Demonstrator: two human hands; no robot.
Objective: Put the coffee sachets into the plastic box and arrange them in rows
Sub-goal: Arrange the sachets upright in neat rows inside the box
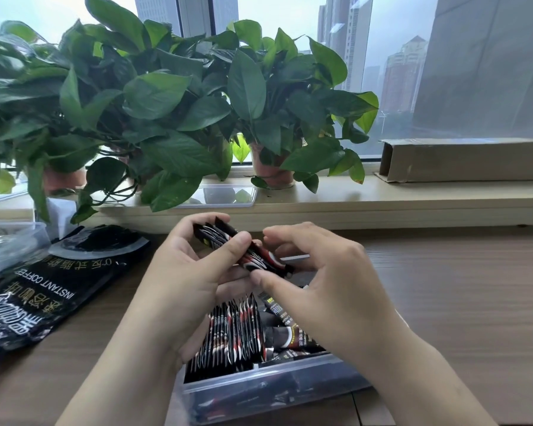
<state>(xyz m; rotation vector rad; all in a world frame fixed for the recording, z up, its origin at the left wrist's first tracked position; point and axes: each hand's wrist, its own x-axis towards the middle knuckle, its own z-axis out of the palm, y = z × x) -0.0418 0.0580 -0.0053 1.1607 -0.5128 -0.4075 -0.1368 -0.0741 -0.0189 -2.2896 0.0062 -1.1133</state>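
A clear plastic box (268,382) stands on the wooden desk right in front of me. Inside it, a row of black, red and white coffee sachets (231,333) stands on edge at the left, with loose sachets (293,333) lying flat beside it. Above the box, my left hand (182,272) grips a small bundle of sachets (243,250), thumb across its top. My right hand (323,284) pinches the bundle's right end between thumb and fingers.
A big black instant coffee bag (53,287) lies on the desk at left, beside a clear container (10,244). Potted plants (166,103) line the windowsill with a clear lid (228,195) under their leaves. A long cardboard box (462,159) lies on the sill at right.
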